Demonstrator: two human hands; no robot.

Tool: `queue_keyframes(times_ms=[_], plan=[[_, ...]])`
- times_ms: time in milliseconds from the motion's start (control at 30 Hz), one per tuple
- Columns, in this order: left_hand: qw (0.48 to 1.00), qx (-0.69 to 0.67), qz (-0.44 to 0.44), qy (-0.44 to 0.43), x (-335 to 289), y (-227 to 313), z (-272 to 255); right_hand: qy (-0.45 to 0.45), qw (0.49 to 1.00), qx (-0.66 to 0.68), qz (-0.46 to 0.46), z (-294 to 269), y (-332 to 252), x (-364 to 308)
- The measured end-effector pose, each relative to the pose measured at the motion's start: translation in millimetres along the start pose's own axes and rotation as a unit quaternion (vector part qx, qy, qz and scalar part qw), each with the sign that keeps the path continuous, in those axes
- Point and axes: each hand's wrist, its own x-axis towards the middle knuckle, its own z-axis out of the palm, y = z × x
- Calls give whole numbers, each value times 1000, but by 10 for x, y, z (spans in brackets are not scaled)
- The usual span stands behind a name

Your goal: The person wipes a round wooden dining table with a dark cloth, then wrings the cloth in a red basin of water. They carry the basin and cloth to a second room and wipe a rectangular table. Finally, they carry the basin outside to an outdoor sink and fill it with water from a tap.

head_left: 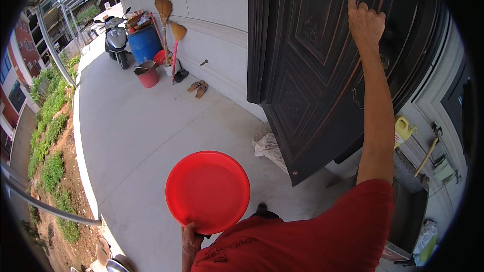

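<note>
A round red plastic basin [207, 191] is held low in front of me, its inside facing up with nothing in it. My left hand [191, 238] grips its near rim, thumb over the edge. My right arm reaches up and forward to a dark, carved double door [307, 65]. One leaf stands ajar. My right hand [366, 22] is closed at that leaf's edge, fingers curled; the fingertips are hidden. A metal door handle [358, 98] sits lower on the door.
Along the wall stand a blue barrel [143, 45], a pink bucket [146, 74], brooms [176, 31] and sandals [198, 88]. A scooter [117, 40] is parked farther off. A crumpled cloth [269, 148] lies by the door. A yellow jug [403, 130] stands at right, planted soil at left.
</note>
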Motion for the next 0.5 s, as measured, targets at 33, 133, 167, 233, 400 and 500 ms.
queue_keyframes(times_ms=[33,133,167,233,400,500], plan=[[1000,3,-6,-13,142,-40,100,6,1000,15,16,94,75,-35],[975,-160,-156,14,466,191,809,17,999,6,43,540,447,-279],[971,-164,-173,-4,625,190,957,7,998,12,66,627,481,-349],[964,-173,-201,-26,862,111,1124,-39,992,17,117,858,531,-446],[961,-104,-227,-120,1433,1,1796,-77,989,34,121,1431,921,-628],[955,-74,-228,-173,1633,143,2294,-59,990,30,126,1772,1052,-717]])
